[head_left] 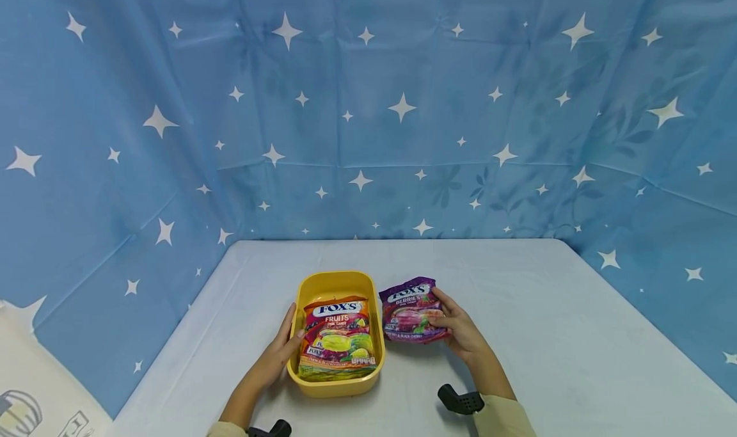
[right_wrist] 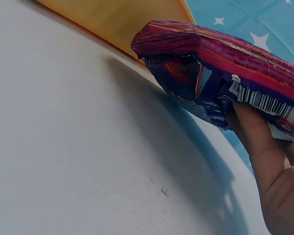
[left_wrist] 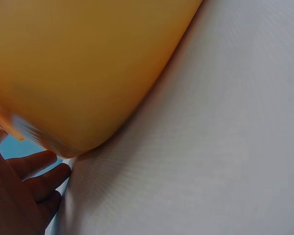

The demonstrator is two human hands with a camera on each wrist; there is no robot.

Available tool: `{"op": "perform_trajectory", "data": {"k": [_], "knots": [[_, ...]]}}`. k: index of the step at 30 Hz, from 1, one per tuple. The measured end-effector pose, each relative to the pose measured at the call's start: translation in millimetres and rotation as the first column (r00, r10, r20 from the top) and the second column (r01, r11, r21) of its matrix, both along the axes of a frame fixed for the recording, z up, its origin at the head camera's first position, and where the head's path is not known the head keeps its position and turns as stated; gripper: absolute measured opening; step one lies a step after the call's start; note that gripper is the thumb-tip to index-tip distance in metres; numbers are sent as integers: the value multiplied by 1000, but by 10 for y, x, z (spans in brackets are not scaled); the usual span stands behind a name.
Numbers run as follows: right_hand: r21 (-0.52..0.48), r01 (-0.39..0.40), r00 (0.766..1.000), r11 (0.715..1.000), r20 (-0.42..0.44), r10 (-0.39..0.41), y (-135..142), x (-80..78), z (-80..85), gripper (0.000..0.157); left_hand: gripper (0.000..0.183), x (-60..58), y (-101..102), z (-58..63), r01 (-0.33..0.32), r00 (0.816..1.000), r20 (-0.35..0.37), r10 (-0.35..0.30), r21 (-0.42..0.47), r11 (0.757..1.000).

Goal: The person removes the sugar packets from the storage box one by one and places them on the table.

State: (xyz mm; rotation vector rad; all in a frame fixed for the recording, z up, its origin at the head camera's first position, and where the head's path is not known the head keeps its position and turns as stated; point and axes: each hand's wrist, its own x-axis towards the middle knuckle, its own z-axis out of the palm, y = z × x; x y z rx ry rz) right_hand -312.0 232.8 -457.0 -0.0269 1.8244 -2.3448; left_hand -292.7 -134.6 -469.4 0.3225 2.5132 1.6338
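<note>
A yellow plastic tub point(head_left: 328, 283) stands on the table with an orange bag of fruit candy point(head_left: 336, 341) lying inside it. My left hand point(head_left: 281, 350) holds the tub's left side, thumb over the rim and fingers along the outer wall. The left wrist view shows those fingers point(left_wrist: 41, 183) against the tub's lower wall point(left_wrist: 88, 63). Just right of the tub, my right hand point(head_left: 463, 331) grips a purple bag of berry candy point(head_left: 411, 312) by its right side. In the right wrist view this bag point(right_wrist: 206, 73) is raised over the table, its shadow below.
The table point(head_left: 576, 334) has a white cover. Behind and beside it hangs a blue curtain point(head_left: 380, 136) with white stars. At the lower left is a pale cloth with printed drawings point(head_left: 40, 386). A dark wrist device point(head_left: 460, 400) sits by the right sleeve.
</note>
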Motion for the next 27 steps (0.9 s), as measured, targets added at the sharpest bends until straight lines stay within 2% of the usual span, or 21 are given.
{"op": "perform_trajectory", "data": {"k": [6,14,27], "knots": [[44,28,1000,999,8,-29,-2,-12,-7,77,71,4,2,8,-1,1000,0,1,-2,1000],[102,7,1000,995,-12,-6,12,-35,-46,79,70,0,0,4,6,1000,8,-6,10,1000],[225,32,999,974,-12,-30,9,-15,-40,76,71,5,-1,9,-4,1000,13,4,7,1000]]}}
